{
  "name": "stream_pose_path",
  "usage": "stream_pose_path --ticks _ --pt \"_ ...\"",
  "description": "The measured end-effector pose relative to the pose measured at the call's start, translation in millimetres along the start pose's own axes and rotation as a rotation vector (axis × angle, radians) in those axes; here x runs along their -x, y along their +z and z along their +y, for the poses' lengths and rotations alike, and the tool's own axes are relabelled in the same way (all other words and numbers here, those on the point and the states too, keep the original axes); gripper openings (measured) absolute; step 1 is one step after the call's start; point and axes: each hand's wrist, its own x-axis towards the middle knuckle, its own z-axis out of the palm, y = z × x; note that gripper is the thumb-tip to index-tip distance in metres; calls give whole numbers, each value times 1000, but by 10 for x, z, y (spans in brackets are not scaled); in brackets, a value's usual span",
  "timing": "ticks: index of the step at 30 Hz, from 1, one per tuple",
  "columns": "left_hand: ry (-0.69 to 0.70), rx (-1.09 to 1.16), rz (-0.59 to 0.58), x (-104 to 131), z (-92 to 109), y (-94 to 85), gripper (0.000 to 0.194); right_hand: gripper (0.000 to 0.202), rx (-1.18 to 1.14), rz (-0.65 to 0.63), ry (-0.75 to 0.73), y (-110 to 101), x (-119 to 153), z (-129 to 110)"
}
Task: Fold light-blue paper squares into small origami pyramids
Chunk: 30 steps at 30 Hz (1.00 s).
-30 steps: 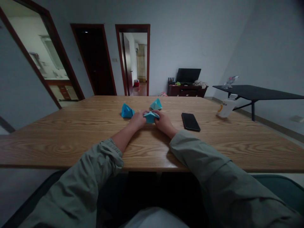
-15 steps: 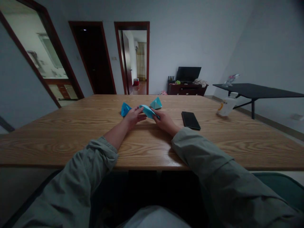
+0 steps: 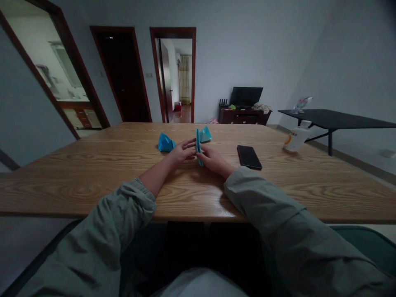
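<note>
Between my hands a folded light-blue paper (image 3: 198, 138) stands upright, its narrow edge facing me, just above the table. My right hand (image 3: 213, 158) pinches its lower right side between thumb and fingers. Against its left face rest the fingertips of my left hand (image 3: 181, 152), which helps grip it. A darker blue folded paper piece (image 3: 166, 142) sits on the table just left of my left hand. Behind the held paper is a light-blue, pointed folded paper piece (image 3: 205, 134), partly covered by it.
All of this is on a wooden table (image 3: 123, 165). A black phone (image 3: 249, 157) lies right of my right hand. Farther right stands a white jug-like container (image 3: 296, 139). Beyond the table are a black table (image 3: 337, 118) and a television (image 3: 246, 96) on a cabinet.
The held paper has turned from a slanted, nearly flat position to upright, edge toward me. My left hand has shifted slightly right and its fingers now lie along the paper's side.
</note>
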Motion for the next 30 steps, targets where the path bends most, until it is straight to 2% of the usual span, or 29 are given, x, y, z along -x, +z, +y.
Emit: stream_pose_path --ticks 3,9,15,20,26,30 --pt "11 -48 34 5 33 9 69 42 -95 -3 2 13 -6 8" --pt "22 -115 133 9 53 26 74 49 -215 83 -5 7 -2 10" --pt "3 -100 70 -3 14 10 72 52 -218 92 -46 5 -4 16" --pt "38 -149 112 -28 20 -24 79 59 -223 102 -18 -2 -17 87" --pt "95 -252 177 -83 15 -92 62 72 -355 188 204 26 -67 204" --pt "97 -322 188 -65 36 -79 46 82 -374 296 231 46 -110 262"
